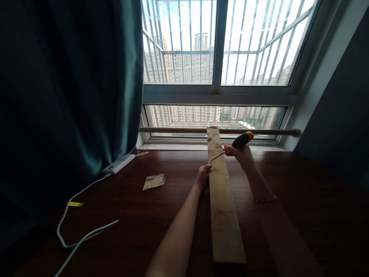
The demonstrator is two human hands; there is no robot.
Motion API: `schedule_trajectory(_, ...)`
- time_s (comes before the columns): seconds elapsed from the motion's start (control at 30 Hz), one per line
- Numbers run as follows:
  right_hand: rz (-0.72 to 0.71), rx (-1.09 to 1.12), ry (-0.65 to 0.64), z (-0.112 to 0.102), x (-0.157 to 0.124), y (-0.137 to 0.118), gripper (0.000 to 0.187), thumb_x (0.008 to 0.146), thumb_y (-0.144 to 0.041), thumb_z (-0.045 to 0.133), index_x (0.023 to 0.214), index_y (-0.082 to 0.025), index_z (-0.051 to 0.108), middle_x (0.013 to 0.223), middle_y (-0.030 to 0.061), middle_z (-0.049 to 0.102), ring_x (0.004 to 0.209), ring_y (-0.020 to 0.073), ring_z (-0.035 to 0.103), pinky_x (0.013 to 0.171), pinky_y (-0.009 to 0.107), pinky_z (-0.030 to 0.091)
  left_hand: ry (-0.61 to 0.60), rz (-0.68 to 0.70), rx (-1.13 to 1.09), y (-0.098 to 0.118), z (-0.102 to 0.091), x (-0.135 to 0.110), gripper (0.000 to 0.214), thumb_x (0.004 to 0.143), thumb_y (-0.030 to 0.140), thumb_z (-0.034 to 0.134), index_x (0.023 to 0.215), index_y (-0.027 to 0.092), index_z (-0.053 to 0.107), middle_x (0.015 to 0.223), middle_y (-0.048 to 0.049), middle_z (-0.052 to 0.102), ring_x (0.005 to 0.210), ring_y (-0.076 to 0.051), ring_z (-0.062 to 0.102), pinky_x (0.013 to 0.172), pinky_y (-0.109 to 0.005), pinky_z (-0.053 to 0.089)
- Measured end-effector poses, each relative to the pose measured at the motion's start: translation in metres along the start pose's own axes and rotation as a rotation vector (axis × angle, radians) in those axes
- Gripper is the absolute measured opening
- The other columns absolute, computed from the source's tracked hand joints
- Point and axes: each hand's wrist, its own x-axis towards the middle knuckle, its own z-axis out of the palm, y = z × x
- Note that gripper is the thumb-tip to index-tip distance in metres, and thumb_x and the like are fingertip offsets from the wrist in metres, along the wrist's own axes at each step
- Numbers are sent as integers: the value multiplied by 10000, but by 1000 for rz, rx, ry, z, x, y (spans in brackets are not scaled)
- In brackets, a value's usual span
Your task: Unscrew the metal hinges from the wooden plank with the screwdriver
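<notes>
A long wooden board (pixel 223 207) runs away from me over the tabletop, its far end by the window rail. My right hand (pixel 240 154) is closed around a screwdriver (pixel 242 140) with a black and orange handle, near the shaft end of the grip. The shaft slants down to the left, its tip at a small metal piece (pixel 210 166) on the board's left edge. My left hand (pixel 203 173) has its fingers pinched at that metal piece, beside the board. The piece is too small to make out fully.
On the brown table (pixel 173 207), left of the board, lies a thin wooden plate (pixel 153 181) with small screws beside it. A white power strip (pixel 118 164) and its cable (pixel 61 227) lie by the dark curtain (pixel 121 77). A rail (pixel 173 130) crosses the window.
</notes>
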Motion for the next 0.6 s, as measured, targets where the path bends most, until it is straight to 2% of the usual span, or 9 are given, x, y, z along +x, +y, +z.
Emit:
schedule_trajectory(0.4, -39, -77, -21, 3, 0, 3, 267, 546, -311, 735, 688, -101, 653, 616, 60, 662, 556, 195, 644, 506, 264, 561, 25, 20, 36, -2, -1, 3, 312, 642, 414, 590, 710, 112, 632, 646, -45, 613, 548, -133, 548, 554, -246, 422)
schedule_trajectory(0.6, -22, -141, -52, 7, -10, -11, 331, 562, -359, 720, 773, -115, 643, 583, 27, 617, 454, 120, 572, 347, 170, 411, 34, 11, 56, -2, -1, 3, 319, 637, 427, 587, 704, 116, 620, 629, -36, 602, 521, -122, 530, 517, -235, 402)
